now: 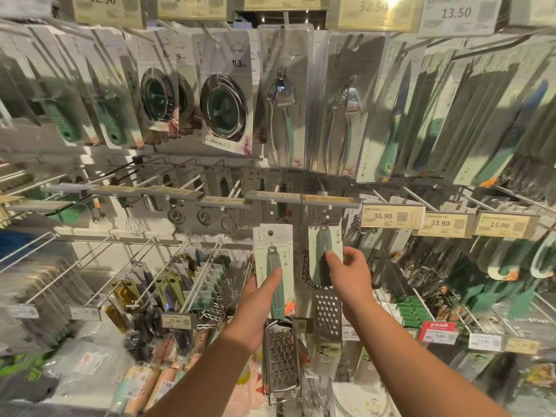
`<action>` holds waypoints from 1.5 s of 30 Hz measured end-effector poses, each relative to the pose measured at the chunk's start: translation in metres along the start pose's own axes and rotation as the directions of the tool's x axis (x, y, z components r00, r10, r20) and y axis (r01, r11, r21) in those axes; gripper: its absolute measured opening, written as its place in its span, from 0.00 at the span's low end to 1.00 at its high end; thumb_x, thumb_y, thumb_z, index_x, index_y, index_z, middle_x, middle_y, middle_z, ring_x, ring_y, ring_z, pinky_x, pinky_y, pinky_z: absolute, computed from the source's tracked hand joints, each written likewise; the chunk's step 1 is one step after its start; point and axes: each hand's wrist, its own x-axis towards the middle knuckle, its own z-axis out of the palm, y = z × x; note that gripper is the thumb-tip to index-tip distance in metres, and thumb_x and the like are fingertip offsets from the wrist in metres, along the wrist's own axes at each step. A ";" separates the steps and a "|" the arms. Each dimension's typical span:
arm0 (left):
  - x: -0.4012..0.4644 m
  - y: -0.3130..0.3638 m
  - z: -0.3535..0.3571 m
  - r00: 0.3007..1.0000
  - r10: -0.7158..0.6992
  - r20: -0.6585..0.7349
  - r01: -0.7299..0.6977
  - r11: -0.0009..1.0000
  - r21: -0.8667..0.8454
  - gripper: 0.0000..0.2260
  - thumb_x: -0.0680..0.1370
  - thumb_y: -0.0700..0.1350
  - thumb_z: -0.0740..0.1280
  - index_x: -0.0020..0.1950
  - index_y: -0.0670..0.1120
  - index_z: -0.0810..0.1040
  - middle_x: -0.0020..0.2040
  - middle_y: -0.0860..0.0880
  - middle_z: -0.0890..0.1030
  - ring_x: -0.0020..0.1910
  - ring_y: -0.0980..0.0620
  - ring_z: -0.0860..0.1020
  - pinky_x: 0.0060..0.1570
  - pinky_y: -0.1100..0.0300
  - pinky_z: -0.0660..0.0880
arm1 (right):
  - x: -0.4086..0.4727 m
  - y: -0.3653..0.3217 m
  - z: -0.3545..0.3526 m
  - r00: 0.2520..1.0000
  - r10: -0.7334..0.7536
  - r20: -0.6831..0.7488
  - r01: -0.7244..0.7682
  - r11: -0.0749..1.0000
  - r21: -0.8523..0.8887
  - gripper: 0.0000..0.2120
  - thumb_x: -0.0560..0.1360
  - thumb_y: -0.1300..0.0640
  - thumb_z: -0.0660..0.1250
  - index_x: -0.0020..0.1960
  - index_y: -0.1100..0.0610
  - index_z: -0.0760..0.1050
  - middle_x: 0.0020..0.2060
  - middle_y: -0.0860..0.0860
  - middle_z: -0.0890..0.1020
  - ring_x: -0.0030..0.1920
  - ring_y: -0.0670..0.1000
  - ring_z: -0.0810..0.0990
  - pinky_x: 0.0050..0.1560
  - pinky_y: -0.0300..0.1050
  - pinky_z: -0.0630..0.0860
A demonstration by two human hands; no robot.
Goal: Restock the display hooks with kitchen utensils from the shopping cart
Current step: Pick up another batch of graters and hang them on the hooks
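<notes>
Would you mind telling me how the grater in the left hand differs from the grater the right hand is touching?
The left-hand grater is off the rack, its card's hang hole free; the right-hand grater hangs high against the display under a hook. The left hand grips the first around its handle; the right hand only pinches the second's card. The first sits lower and nearer the camera. Both have green handles, white cards and perforated steel blades.
</notes>
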 end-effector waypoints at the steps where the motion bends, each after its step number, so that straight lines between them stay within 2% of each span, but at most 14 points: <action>1: 0.000 0.000 0.000 1.000 -0.001 0.009 0.001 1.000 0.019 0.23 0.79 0.59 0.71 0.72 0.54 0.74 0.62 0.54 0.83 0.60 0.53 0.82 0.55 0.54 0.78 | 0.002 0.003 0.000 1.000 0.008 0.009 -0.008 1.000 -0.003 0.24 0.82 0.50 0.67 0.75 0.54 0.67 0.70 0.53 0.74 0.67 0.56 0.75 0.68 0.55 0.71; 4: 0.000 0.001 -0.001 1.000 -0.017 -0.003 0.017 1.000 0.018 0.20 0.80 0.58 0.70 0.71 0.55 0.76 0.61 0.53 0.84 0.60 0.50 0.82 0.60 0.46 0.79 | 0.000 0.008 0.000 0.999 0.025 0.042 -0.027 0.999 0.039 0.25 0.82 0.52 0.68 0.76 0.54 0.66 0.75 0.52 0.70 0.73 0.56 0.71 0.72 0.55 0.69; 8: 0.002 -0.004 -0.002 0.999 -0.019 -0.029 0.018 1.000 -0.008 0.38 0.69 0.67 0.76 0.76 0.55 0.71 0.66 0.53 0.82 0.65 0.49 0.80 0.69 0.45 0.74 | -0.009 0.012 0.002 0.993 0.078 0.088 -0.085 0.993 0.079 0.13 0.82 0.55 0.69 0.65 0.54 0.73 0.64 0.54 0.79 0.57 0.52 0.79 0.68 0.60 0.75; 11: 0.003 -0.006 0.000 1.000 -0.027 -0.007 0.027 1.000 -0.005 0.23 0.78 0.59 0.72 0.71 0.55 0.76 0.60 0.53 0.86 0.61 0.49 0.83 0.67 0.44 0.76 | -0.017 0.012 0.004 0.988 0.090 0.129 -0.100 0.993 0.069 0.08 0.82 0.56 0.68 0.61 0.53 0.75 0.55 0.51 0.81 0.49 0.50 0.80 0.55 0.53 0.80; 13: 0.004 -0.008 0.000 0.999 -0.043 -0.010 0.043 0.999 0.010 0.21 0.78 0.59 0.72 0.70 0.56 0.77 0.59 0.54 0.86 0.60 0.49 0.84 0.65 0.44 0.77 | -0.023 0.012 0.006 0.983 0.072 0.170 -0.088 0.992 0.087 0.06 0.82 0.57 0.67 0.59 0.53 0.76 0.51 0.51 0.82 0.45 0.51 0.79 0.46 0.48 0.78; 20: 0.006 -0.012 0.003 0.999 -0.046 -0.005 0.046 0.998 -0.048 0.37 0.70 0.65 0.77 0.74 0.51 0.71 0.66 0.49 0.83 0.63 0.49 0.82 0.65 0.46 0.77 | -0.038 0.016 0.015 0.941 0.061 0.332 -0.084 0.995 0.057 0.07 0.80 0.58 0.70 0.58 0.55 0.78 0.42 0.50 0.78 0.42 0.49 0.78 0.49 0.49 0.77; 25: 0.015 -0.027 0.003 0.999 -0.018 -0.050 0.018 1.000 -0.001 0.50 0.59 0.73 0.80 0.77 0.61 0.69 0.74 0.49 0.76 0.72 0.45 0.75 0.72 0.38 0.71 | -0.044 0.018 0.018 0.917 0.076 0.392 -0.115 0.990 0.079 0.06 0.80 0.59 0.71 0.55 0.60 0.77 0.33 0.49 0.73 0.32 0.47 0.75 0.34 0.44 0.78; 28: 0.008 -0.020 0.004 0.999 -0.033 -0.041 0.033 0.999 -0.003 0.52 0.59 0.72 0.80 0.79 0.58 0.67 0.70 0.49 0.80 0.66 0.46 0.80 0.65 0.40 0.77 | -0.048 0.017 0.019 0.905 0.079 0.418 -0.116 0.991 0.063 0.10 0.80 0.55 0.71 0.56 0.62 0.78 0.37 0.55 0.75 0.33 0.51 0.77 0.32 0.44 0.77; 30: 0.005 -0.014 0.007 0.996 -0.087 -0.023 0.086 0.995 -0.052 0.41 0.69 0.70 0.76 0.77 0.55 0.70 0.67 0.45 0.82 0.61 0.44 0.83 0.52 0.44 0.82 | -0.048 0.018 0.020 0.907 0.086 0.413 -0.113 0.993 0.043 0.10 0.81 0.56 0.70 0.55 0.64 0.78 0.39 0.57 0.77 0.35 0.53 0.78 0.31 0.45 0.77; 32: 0.002 -0.005 0.009 0.992 -0.124 0.010 0.124 0.989 -0.081 0.28 0.79 0.67 0.63 0.72 0.50 0.77 0.61 0.42 0.85 0.56 0.44 0.84 0.47 0.48 0.82 | -0.047 0.021 0.019 0.916 0.100 0.389 -0.122 0.992 0.032 0.10 0.82 0.58 0.69 0.54 0.66 0.76 0.40 0.59 0.77 0.35 0.56 0.78 0.30 0.46 0.77; 35: 0.001 -0.001 0.009 0.986 -0.154 0.063 0.159 0.984 -0.076 0.25 0.85 0.62 0.53 0.66 0.49 0.82 0.58 0.42 0.86 0.56 0.43 0.84 0.54 0.48 0.80 | -0.047 0.024 0.017 0.923 0.098 0.372 -0.118 0.993 0.030 0.12 0.82 0.57 0.68 0.55 0.67 0.74 0.42 0.60 0.78 0.36 0.58 0.77 0.31 0.49 0.77; 38: 0.004 -0.004 0.008 0.992 -0.125 0.030 0.126 0.991 -0.043 0.21 0.86 0.59 0.56 0.69 0.49 0.79 0.60 0.45 0.86 0.61 0.45 0.83 0.62 0.47 0.78 | -0.049 0.023 0.015 0.938 0.080 0.338 -0.091 0.996 0.018 0.08 0.84 0.57 0.65 0.55 0.62 0.74 0.43 0.60 0.79 0.34 0.55 0.78 0.34 0.50 0.77; 42: 0.011 -0.011 0.007 0.996 -0.094 0.007 0.094 0.996 -0.006 0.17 0.86 0.56 0.60 0.70 0.50 0.78 0.60 0.48 0.86 0.63 0.47 0.83 0.67 0.45 0.75 | -0.049 0.020 0.009 0.950 0.053 0.307 -0.071 0.996 0.046 0.04 0.85 0.56 0.63 0.58 0.55 0.74 0.52 0.56 0.84 0.42 0.51 0.83 0.36 0.43 0.77; 45: 0.019 -0.017 0.001 0.995 -0.101 -0.010 0.101 0.995 -0.019 0.31 0.75 0.69 0.69 0.76 0.57 0.72 0.70 0.52 0.80 0.70 0.49 0.77 0.74 0.41 0.68 | -0.048 0.017 0.003 0.958 0.025 0.286 -0.051 0.995 0.081 0.05 0.85 0.57 0.62 0.60 0.53 0.74 0.53 0.53 0.85 0.44 0.48 0.84 0.38 0.40 0.78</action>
